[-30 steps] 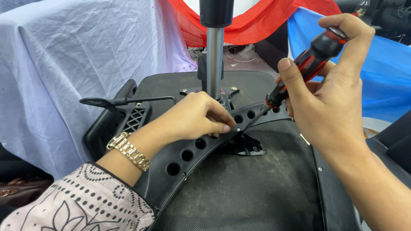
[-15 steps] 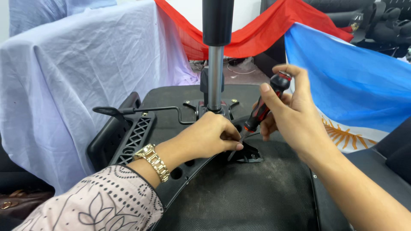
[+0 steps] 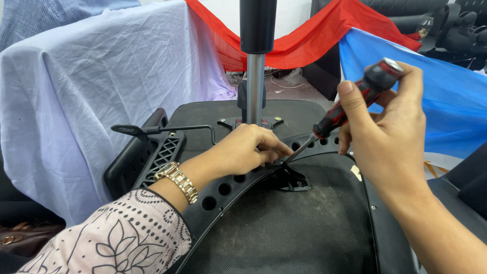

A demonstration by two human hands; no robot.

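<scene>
Mesh seat panel (image 3: 304, 228) lies nearest, black and flat under both arms. Left hand (image 3: 243, 149), with a gold watch (image 3: 177, 181) on its wrist, presses curled fingers onto the perforated black bracket (image 3: 223, 190) beside a small mounting plate (image 3: 289, 180). Right hand (image 3: 390, 132) is clenched round the red-and-black screwdriver (image 3: 355, 101), whose tip meets the bracket just by the left fingertips. Beyond stand the chair's metal column (image 3: 255, 86) and draped white cloth (image 3: 96, 91)

Right hand (image 3: 388, 134) grips red-black screwdriver (image 3: 350, 109), tip at curved black bracket (image 3: 223, 190); left hand (image 3: 243, 149) presses bracket beside tip.
</scene>
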